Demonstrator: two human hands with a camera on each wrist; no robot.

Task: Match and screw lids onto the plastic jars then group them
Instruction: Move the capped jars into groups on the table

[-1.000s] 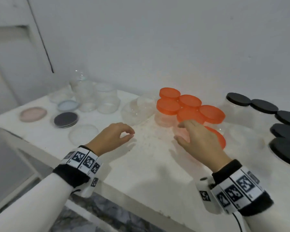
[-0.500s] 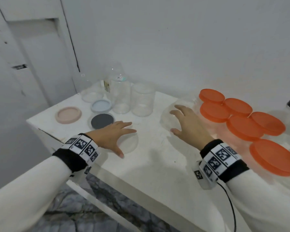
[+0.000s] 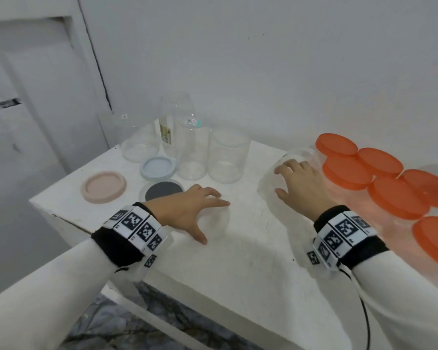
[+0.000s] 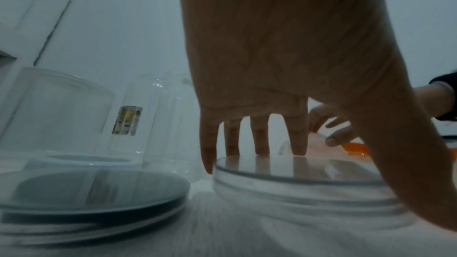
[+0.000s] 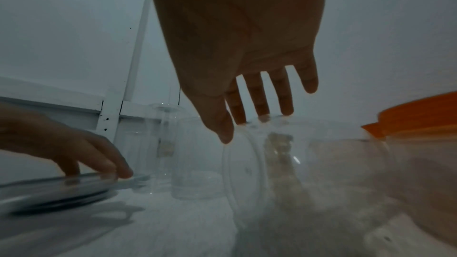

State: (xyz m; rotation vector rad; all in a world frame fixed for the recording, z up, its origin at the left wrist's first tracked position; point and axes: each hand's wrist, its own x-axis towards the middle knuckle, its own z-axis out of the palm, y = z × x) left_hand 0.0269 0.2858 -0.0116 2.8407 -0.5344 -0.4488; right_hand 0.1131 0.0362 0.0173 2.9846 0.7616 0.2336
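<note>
On the white worktop (image 3: 238,248) my left hand (image 3: 187,210) lies spread over a clear lid (image 4: 296,181), with straight fingertips (image 4: 298,144) touching its flat top and the thumb down beside its rim, so this grip is wide open and holds nothing. My right hand (image 3: 301,188) rests with straight fingers on a clear jar (image 5: 309,173) that lies on its side, just beside the orange-lidded jars (image 3: 379,183). Behind the left hand are a dark lid (image 3: 163,190), a blue lid (image 3: 157,168), a pink lid (image 3: 104,185) and upright open jars (image 3: 228,157).
</note>
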